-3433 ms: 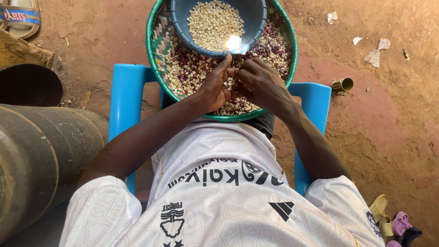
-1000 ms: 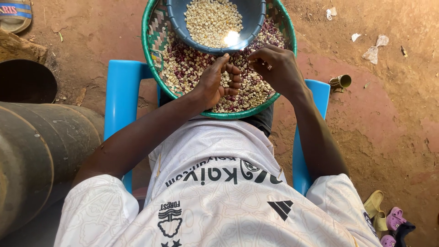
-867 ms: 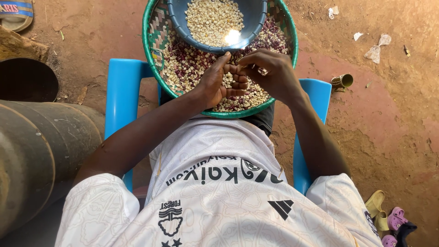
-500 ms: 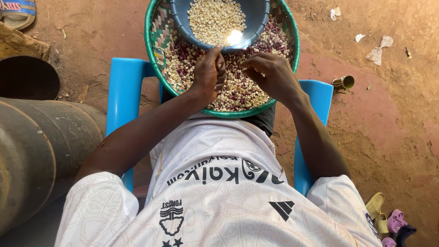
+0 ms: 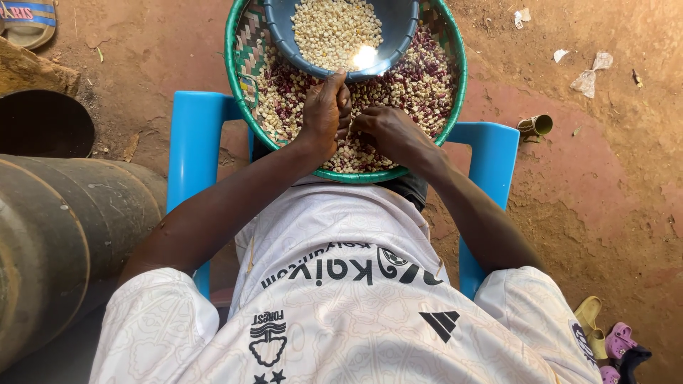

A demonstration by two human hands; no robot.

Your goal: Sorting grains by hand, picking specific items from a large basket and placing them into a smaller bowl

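Our left hand (image 5: pixel 324 114): pinching mixed beans (image 5: pixel 420 82) in the green basket (image 5: pixel 238 85).
Our right hand (image 5: pixel 388 131): curled, grip unclear.
Sorted: pale grains (image 5: pixel 334 28) part-fill the blue bowl (image 5: pixel 402 39); much remains.

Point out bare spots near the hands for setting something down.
Bare ground lies right of the blue chair, between it and the paper scraps. The woven tray is crowded: beans, blue bowl, left hand and right hand.

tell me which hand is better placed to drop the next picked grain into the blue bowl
Probably the left hand: its fingertips sit right against the blue bowl rim. The right hand lies lower, over the mixed beans in the green basket.
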